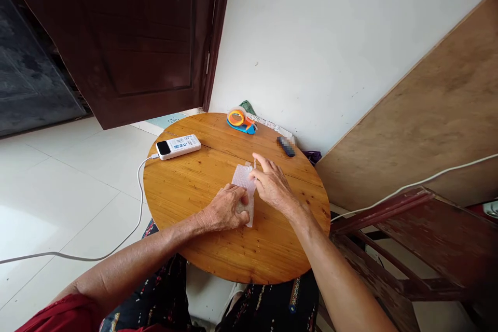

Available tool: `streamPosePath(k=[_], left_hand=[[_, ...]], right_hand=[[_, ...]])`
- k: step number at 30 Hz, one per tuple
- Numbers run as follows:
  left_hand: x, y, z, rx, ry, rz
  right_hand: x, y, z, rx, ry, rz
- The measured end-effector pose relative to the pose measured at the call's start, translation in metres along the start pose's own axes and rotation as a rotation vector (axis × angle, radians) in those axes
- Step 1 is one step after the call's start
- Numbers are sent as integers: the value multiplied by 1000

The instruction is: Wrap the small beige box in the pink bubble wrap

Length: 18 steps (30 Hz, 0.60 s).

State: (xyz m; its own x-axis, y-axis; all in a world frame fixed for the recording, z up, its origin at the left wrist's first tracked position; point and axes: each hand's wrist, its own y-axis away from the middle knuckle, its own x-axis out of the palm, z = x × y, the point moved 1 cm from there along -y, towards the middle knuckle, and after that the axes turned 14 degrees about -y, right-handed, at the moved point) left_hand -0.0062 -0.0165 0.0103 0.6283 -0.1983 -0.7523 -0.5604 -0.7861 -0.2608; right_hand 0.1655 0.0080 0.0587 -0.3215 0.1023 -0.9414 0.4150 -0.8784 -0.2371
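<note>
A small piece of bubble wrap (241, 176) lies on the round wooden table (187, 181), partly covered by both hands. My left hand (229, 207) is closed over its near part, fingers curled and thumb pressing beside its lower edge. Whether anything is wrapped inside cannot be made out. My right hand (274, 185) is at the far right edge of the bubble wrap. Its index finger and thumb are held apart, with a narrow clear strip (255, 163) between their tips that looks like tape. The thumb is close to or touching the wrap.
An orange and blue tape dispenser (241, 120) stands at the table's far edge, near a printed paper strip (268, 124). A dark blurred object (286, 146) lies at the right. At the left is a white device (179, 146) with a plugged-in cable (140, 192). A wall rises behind.
</note>
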Motion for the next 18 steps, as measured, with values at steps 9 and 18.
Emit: streamPosePath(k=[9, 18], left_hand=[[-4, 5, -2, 101, -158, -60], [-13, 4, -12, 109, -144, 55]], right_hand=[[41, -15, -17, 148, -167, 40], [28, 10, -35, 847, -799, -226]])
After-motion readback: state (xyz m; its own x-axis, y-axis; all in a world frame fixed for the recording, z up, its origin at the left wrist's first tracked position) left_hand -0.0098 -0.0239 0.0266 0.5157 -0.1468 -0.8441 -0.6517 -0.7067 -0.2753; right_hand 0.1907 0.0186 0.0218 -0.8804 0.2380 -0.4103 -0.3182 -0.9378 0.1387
